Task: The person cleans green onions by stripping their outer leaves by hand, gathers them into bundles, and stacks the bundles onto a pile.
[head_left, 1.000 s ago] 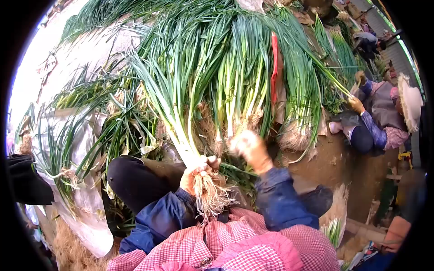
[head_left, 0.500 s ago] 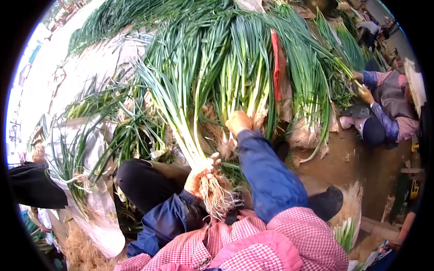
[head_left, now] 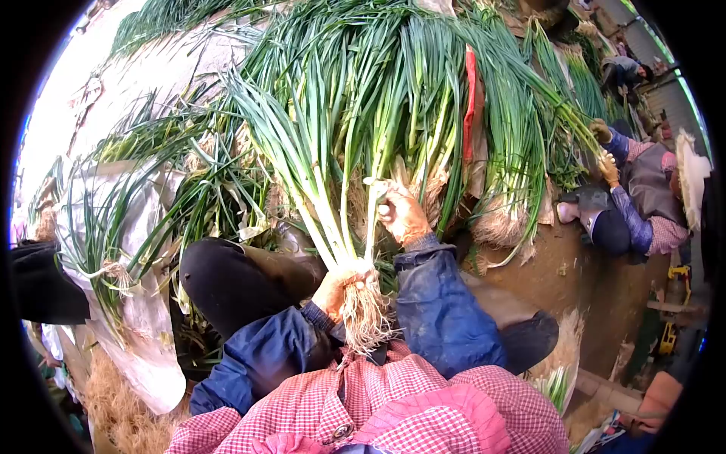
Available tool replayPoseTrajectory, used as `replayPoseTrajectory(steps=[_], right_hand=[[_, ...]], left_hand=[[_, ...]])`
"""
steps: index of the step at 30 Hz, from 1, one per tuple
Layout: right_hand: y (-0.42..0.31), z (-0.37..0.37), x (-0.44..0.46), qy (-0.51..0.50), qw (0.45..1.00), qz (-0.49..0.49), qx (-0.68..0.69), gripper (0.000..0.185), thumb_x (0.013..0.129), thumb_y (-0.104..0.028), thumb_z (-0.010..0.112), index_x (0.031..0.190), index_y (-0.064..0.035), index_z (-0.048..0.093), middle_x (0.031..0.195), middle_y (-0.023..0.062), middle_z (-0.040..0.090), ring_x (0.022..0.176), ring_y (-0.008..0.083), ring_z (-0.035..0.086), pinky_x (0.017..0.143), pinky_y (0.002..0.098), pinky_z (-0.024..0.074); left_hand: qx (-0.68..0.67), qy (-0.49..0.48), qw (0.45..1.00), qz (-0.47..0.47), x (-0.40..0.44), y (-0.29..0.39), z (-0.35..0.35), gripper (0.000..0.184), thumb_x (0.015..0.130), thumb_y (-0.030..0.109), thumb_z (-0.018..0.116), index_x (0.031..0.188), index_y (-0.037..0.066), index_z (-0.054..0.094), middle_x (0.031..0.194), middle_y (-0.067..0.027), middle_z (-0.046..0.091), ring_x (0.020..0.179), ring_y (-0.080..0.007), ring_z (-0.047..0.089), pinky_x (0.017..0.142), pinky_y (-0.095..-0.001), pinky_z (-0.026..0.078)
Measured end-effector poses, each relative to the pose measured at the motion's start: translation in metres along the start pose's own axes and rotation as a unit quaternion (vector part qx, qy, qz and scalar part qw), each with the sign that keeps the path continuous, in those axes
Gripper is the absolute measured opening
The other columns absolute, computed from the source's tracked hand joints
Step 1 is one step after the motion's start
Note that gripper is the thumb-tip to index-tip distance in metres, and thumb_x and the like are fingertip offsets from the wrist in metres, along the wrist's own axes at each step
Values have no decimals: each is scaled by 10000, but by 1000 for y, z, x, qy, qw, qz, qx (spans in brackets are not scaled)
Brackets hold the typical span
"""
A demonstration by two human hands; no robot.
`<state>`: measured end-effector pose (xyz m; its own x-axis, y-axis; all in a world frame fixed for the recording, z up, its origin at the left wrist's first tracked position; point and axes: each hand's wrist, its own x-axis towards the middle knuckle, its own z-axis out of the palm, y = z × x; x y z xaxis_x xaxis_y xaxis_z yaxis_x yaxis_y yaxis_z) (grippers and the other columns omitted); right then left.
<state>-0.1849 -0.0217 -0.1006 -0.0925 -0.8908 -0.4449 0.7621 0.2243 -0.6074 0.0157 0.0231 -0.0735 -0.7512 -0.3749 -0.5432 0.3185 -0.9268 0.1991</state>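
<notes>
My left hand [head_left: 334, 290] is wrapped round a bunch of green onions [head_left: 324, 219], just above their pale roots [head_left: 364, 321], which hang down in front of my chest. The long leaves fan away from me. My right hand [head_left: 405, 215], to the right of the bunch, has thumb and fingers closed round a single green onion stalk [head_left: 371, 223], whose lower end reaches the left hand. Behind both hands lies a big pile of green onions [head_left: 412, 83], roots towards me.
A red strip [head_left: 469, 106] stands among the pile. Another person [head_left: 646, 174] works at the right, hands on green onion stalks. Loose green onions lie on a pale sheet [head_left: 144, 340] at the left. Root trimmings [head_left: 125, 408] are heaped at lower left. My bent knee [head_left: 227, 284] is beside the left arm.
My right hand has come back from the pile towards me, drawing a stalk beside the bunch. The left hand still grips the bunch, now slightly more to the right.
</notes>
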Motion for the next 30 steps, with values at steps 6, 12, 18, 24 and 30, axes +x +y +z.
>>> replayPoseTrajectory(steps=[6,12,18,24,30], right_hand=[[22,14,-49,125,974,-25,-186,148,881,-162,457,854,-25,505,651,11,512,537,113,499,470,216,417],[51,-73,-137,71,612,101,-781,188,804,-151,518,658,-42,564,597,66,578,539,130,572,514,270,457],[-2,20,-56,128,853,-115,-494,272,828,-139,531,1062,-8,579,1082,142,508,787,178,589,668,288,490],[47,9,-76,77,947,-22,-312,126,834,-65,551,906,38,562,741,75,610,567,94,526,484,182,433],[-1,24,-96,29,909,-46,-414,163,870,-129,468,799,-32,579,591,-33,484,469,34,423,379,148,283]], left_hand=[[-19,-9,1000,7,-7,3,4,291,731,56,649,987,-35,545,825,-99,600,705,-145,586,662,-272,510],[-85,-36,996,-14,-13,6,-1,399,730,52,631,1097,-25,493,843,-111,592,701,-156,595,656,-285,517],[-87,-75,993,-32,1,-2,-26,374,709,62,621,1058,-7,505,889,-107,591,739,-180,571,701,-312,496],[-55,-45,997,14,-10,5,-18,335,733,85,604,1050,7,530,915,-125,610,759,-180,593,708,-310,501],[-131,-144,980,-30,-5,1,-14,330,716,65,568,1029,-10,497,911,-118,565,743,-210,575,705,-337,498]])
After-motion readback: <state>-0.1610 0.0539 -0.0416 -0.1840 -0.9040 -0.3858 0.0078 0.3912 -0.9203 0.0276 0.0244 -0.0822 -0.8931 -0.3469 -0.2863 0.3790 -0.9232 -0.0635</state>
